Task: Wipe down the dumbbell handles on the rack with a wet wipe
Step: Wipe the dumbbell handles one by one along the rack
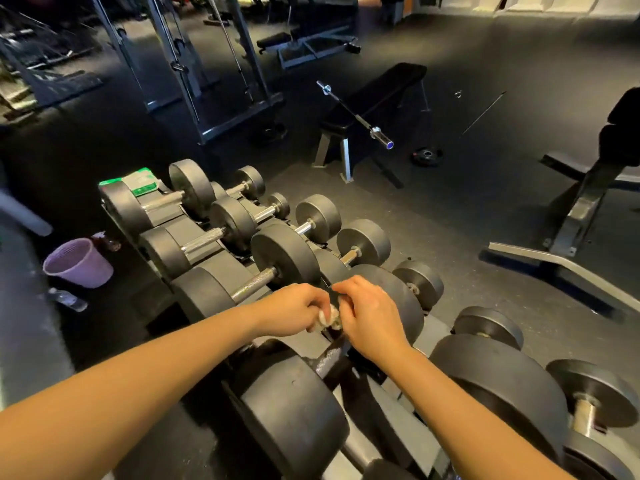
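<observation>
A rack [204, 261] of black dumbbells runs from the upper left to the lower right. My left hand [294, 308] and my right hand [370, 317] meet over the middle of it, both pinching a crumpled white wet wipe [327, 320] between them. Just below the hands lies the dark knurled handle [329, 362] of a large dumbbell [294, 410]. Further back, the dumbbells' steel handles [254, 284] show bare. A green and white wipe packet [142, 181] lies on the far end of the rack.
A lilac bucket [79, 263] and a clear plastic bottle [67, 299] stand on the floor left of the rack. A flat bench [374, 102] with a barbell [356, 116] across it stands behind; another bench frame [581, 209] is at the right.
</observation>
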`<state>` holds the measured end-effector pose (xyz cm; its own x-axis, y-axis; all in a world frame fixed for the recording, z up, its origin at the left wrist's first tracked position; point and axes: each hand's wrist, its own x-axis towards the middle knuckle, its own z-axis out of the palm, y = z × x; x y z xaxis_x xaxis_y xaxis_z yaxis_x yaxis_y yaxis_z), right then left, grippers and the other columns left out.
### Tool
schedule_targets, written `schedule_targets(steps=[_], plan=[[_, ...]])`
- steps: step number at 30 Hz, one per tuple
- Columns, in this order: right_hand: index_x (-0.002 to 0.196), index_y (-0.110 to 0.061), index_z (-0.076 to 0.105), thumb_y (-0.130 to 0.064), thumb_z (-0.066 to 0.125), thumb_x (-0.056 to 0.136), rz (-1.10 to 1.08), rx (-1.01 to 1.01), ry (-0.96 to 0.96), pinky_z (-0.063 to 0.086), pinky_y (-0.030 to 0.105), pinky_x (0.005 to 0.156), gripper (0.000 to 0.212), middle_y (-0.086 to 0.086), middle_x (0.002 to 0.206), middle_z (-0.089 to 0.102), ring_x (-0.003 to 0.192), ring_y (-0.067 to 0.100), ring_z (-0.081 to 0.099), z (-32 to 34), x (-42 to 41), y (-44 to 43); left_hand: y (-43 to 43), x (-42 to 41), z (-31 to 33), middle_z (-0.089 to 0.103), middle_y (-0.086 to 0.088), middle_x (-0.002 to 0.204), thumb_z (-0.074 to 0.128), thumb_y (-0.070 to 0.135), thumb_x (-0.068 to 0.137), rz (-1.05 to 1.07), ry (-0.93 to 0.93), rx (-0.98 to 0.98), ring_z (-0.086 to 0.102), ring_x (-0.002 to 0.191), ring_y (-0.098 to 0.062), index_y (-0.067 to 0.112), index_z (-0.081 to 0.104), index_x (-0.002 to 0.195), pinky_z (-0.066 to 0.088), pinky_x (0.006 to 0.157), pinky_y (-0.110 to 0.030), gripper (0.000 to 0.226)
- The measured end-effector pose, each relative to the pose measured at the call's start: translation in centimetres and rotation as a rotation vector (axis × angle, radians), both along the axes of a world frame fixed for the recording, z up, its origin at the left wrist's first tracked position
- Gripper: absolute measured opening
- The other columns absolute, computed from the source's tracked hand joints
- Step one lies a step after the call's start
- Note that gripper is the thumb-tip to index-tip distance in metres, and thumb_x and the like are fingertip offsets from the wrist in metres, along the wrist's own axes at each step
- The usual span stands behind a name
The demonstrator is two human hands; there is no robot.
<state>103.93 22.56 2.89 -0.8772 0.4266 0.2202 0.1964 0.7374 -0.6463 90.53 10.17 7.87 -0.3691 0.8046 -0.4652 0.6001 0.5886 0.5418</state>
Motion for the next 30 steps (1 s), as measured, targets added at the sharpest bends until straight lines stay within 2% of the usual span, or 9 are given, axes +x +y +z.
schedule_targets(steps=[4,8,11,14,18,22,23,25,30], plan=[[0.118,-0.028,0.069,-0.035,0.054,0.102,-0.010,-0.416,-0.085,0.058,0.030,0.081,0.023,-0.012,0.101,0.071,0.090,0.006,0.066,1.2,-1.4,-2.1,-1.2,-1.7,1.8,0.068,0.003,0.071,0.052,0.006,0.087,0.068,-0.121,0.138,0.064,0.070,-0.009,0.019,0.066,0.079,0.053,0.068,-0.031,0.021],[0.112,-0.014,0.071,-0.022,0.063,0.100,-0.045,-1.178,-0.032,0.061,0.040,0.067,0.016,0.013,0.090,0.076,0.071,0.024,0.070,3.0,-3.5,-3.2,-2.1,-3.9,2.5,0.065,-0.012,0.076,0.053,0.020,0.076,0.215,-0.283,0.291,0.061,0.067,-0.018,0.024,0.063,0.070,0.047,0.062,-0.033,0.012],[0.114,-0.011,0.071,-0.017,0.066,0.098,-0.047,-1.359,0.039,0.059,0.035,0.065,0.018,0.021,0.089,0.073,0.072,0.025,0.068,3.5,-5.5,-3.9,-2.7,-5.9,3.0,0.066,-0.018,0.077,0.055,0.023,0.077,0.304,-0.448,0.335,0.060,0.065,-0.024,0.018,0.061,0.075,0.046,0.057,-0.029,0.008],[0.110,-0.008,0.073,-0.019,0.067,0.097,-0.048,-1.247,0.025,0.057,0.030,0.061,0.018,0.020,0.085,0.074,0.071,0.022,0.067,3.9,-8.2,-5.1,-3.5,-8.2,3.8,0.064,-0.019,0.076,0.053,0.027,0.086,0.294,-0.556,0.286,0.058,0.064,-0.028,0.013,0.057,0.089,0.048,0.060,-0.031,0.015],[0.100,-0.005,0.073,-0.015,0.071,0.095,-0.167,-1.060,0.017,0.053,0.032,0.055,0.011,0.012,0.075,0.070,0.061,0.020,0.063,3.8,-11.3,-5.4,-5.6,-11.6,4.4,0.070,-0.014,0.069,0.039,0.008,0.101,0.342,-0.459,0.285,0.062,0.055,-0.024,0.013,0.056,0.117,0.049,0.054,-0.030,0.023],[0.092,-0.019,0.075,-0.025,0.072,0.092,-0.299,-0.638,-0.003,0.050,0.028,0.064,0.006,0.004,0.081,0.070,0.072,0.015,0.065,2.3,-12.4,-4.1,-9.2,-15.2,3.0,0.070,0.009,0.083,0.053,0.024,0.099,0.251,0.337,0.220,0.065,0.082,-0.013,0.030,0.058,0.126,0.055,0.077,-0.039,0.028],[0.091,-0.023,0.074,-0.029,0.073,0.091,-0.313,-0.501,-0.045,0.047,0.026,0.064,0.007,0.001,0.083,0.066,0.075,0.013,0.063,1.9,-12.5,-4.0,-9.9,-15.6,2.4,0.068,0.012,0.092,0.055,0.027,0.098,0.272,0.436,0.216,0.063,0.091,-0.013,0.029,0.061,0.123,0.053,0.081,-0.038,0.026],[0.090,-0.026,0.072,-0.034,0.071,0.091,-0.298,-0.302,-0.092,0.041,0.028,0.062,0.008,-0.006,0.079,0.058,0.073,0.011,0.056,0.6,-12.9,-4.1,-10.8,-15.9,0.8,0.067,0.005,0.110,0.056,0.030,0.099,0.385,0.452,0.223,0.060,0.108,-0.017,0.024,0.067,0.119,0.050,0.091,-0.038,0.024],[0.104,-0.022,0.069,-0.032,0.064,0.098,-0.068,-0.206,-0.170,0.044,0.023,0.063,0.013,-0.015,0.075,0.060,0.070,0.004,0.059,-2.2,-15.8,-5.3,-11.4,-15.0,-2.3,0.061,0.000,0.130,0.046,0.042,0.105,0.738,0.277,0.151,0.050,0.126,-0.023,0.023,0.066,0.121,0.041,0.099,-0.039,0.032]])
